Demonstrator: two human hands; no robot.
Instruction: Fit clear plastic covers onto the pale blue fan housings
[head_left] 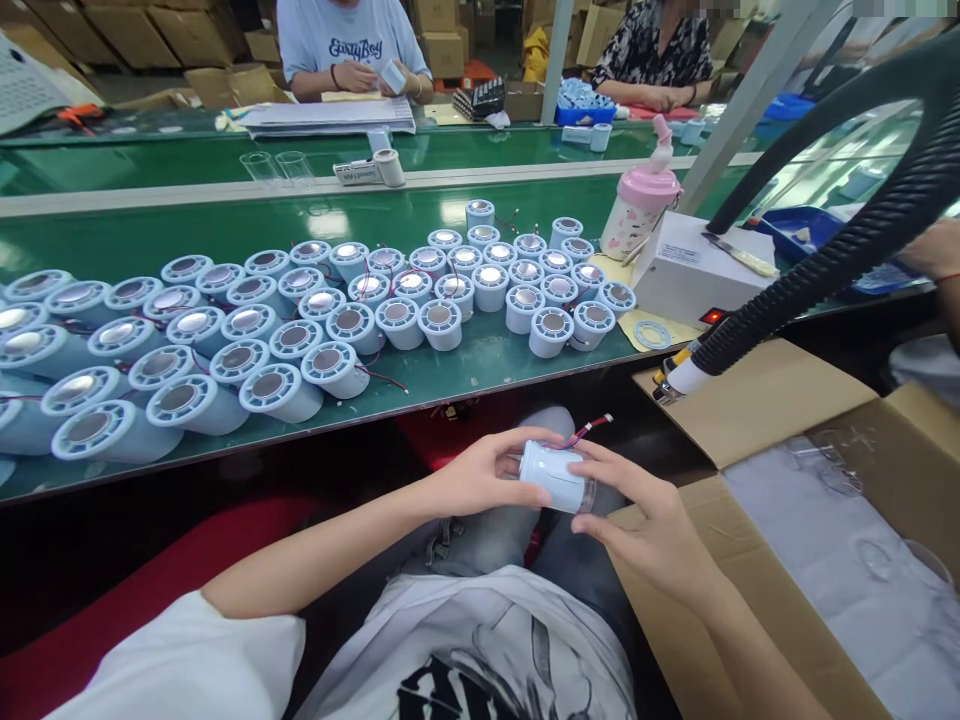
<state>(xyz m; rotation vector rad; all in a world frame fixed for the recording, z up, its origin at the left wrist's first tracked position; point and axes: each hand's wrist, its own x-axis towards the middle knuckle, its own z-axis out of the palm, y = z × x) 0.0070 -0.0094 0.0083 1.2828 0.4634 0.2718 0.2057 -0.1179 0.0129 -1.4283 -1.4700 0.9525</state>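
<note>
Above my lap I hold a light blue cylindrical housing (556, 476) on its side. My left hand (484, 472) is closed around its left end, thumb along the front. The fingers and thumb of my right hand (646, 498) grip the other end, where a clear plastic piece (589, 496) shows. A thin cable (583, 432) with a white connector sticks up from the housing. Many similar blue housings (276, 392) with silvery round centres stand in rows on the green bench beyond my hands, some with thin red wires.
An open cardboard box (690, 560) with clear plastic parts stands at my right. Over it hangs a black flexible hose (795, 290) near a white box-shaped device (694, 265). A pink-lidded cup (641, 205) stands on the bench. Two people (352, 50) sit opposite; another person's arm shows at the right.
</note>
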